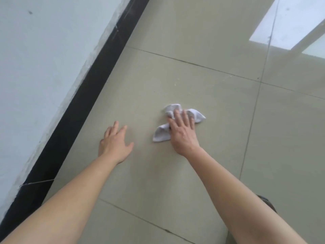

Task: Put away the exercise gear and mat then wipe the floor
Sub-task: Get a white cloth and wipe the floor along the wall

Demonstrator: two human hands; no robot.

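Head camera view, looking down along two bare forearms at a pale green-grey tiled floor (211, 50).

The right hand (182, 132) lay palm down on a crumpled white cloth (161, 135). Its fingers (177, 118) were straight and close together, pressing the fabric flat against the tile rather than gripping it. The thumb was mostly hidden at the cloth's edge, so whether it hooked the fabric could not be told.

The cloth sat under that hand. Its long axis ran diagonally. One folded end stuck out on the thumb side, back beside the heel of the hand. From there it passed beneath the fingers to a bunched end poking out just past the fingertips and off the little-finger side. That far end pointed up and to the right in the frame.

The left hand (114, 143) was well apart from the cloth, on the thumb side of the right hand. It was palm down, its fingers extended and loosely spread, the thumb splayed out towards the cloth. It held nothing. Whether it touched the tile or hovered just above could not be told.

Beyond the left hand's little-finger side ran a black skirting strip (79, 103), with a pale wall (35, 67) above it. Far past the right fingertips a bright patch of light (284, 23) lay on the floor.
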